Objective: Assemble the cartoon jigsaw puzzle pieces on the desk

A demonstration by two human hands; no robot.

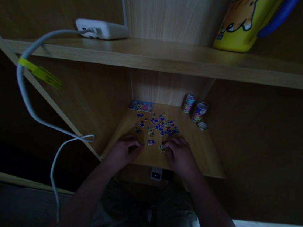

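On the wooden board at the front, my left hand [128,148] has thumb and forefinger pinched together over a tiny jigsaw piece, mostly covered by the fingertips. My right hand [179,152] curls its fingers at the edge of a small cluster of yellowish jigsaw pieces [161,148] and grips it there. Between the hands lies a small joined block of jigsaw pieces [151,142]. Just beyond it is another yellowish group of pieces [151,132]. Farther back, several loose jigsaw pieces [162,124] are spread out, many blue side up.
A colourful picture card [141,106] lies at the back left. Two printed tins [189,103] [199,111] and a round lid [202,125] stand at the back right. Overhead, a shelf [158,63] holds a white charger [102,29] with a hanging cable [31,107] and a yellow mug [235,31].
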